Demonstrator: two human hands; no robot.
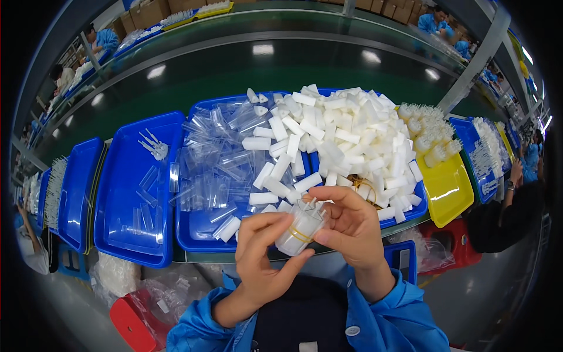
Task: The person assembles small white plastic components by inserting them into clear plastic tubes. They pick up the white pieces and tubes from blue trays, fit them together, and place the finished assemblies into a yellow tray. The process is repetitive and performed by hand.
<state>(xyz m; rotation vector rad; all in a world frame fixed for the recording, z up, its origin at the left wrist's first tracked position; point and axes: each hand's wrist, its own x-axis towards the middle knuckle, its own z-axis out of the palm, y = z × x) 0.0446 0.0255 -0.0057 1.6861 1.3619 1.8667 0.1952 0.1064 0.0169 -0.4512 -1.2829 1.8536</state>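
Observation:
Between both hands, just in front of the trays, is a bundle of clear and whitish plastic tubes [300, 227] with a yellow rubber band around it. My left hand [264, 251] grips its left side, the thumb low and the fingers along the top. My right hand [350, 226] holds its right side with thumb and bent fingers. Small prongs stick up at the bundle's upper end. Right behind it, white foam-like blocks [352, 126] are heaped high. Clear plastic tubes [211, 161] lie loose left of them. Yellow rubber bands [365, 189] lie among the blocks.
A blue tray [132, 229] at left holds a white pronged piece [154, 146] and a few tubes. At right, a yellow tray [448, 190] carries several banded bundles [431, 132]. A green conveyor [316, 64] runs behind. Red stools [132, 325] flank me; co-workers sit farther off.

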